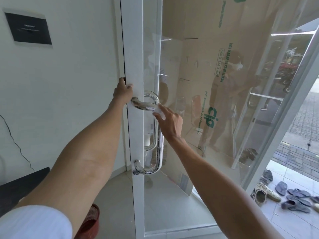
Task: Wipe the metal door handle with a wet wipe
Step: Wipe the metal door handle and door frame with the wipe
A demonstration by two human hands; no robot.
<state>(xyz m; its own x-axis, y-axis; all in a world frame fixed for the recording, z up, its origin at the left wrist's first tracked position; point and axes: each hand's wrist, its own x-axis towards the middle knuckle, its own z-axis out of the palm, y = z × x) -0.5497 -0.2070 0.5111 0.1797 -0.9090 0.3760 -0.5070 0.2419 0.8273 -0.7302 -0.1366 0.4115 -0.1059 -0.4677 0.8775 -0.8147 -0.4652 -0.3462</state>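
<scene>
The wiping is under way: the right hand (170, 122) presses the wipe (159, 111) with clenched fingers (158, 116) against the handle's (158, 135) upper bend, while the left hand (123, 91) grips the door (136, 66) edge just above the handle. Next, probably, the wipe must slide down the handle's upright bar, kept pressed to it.

The single head-worn camera looked forward and down along both outstretched arms, close to the white door frame (136, 66) and its metal handle (158, 135).
</scene>
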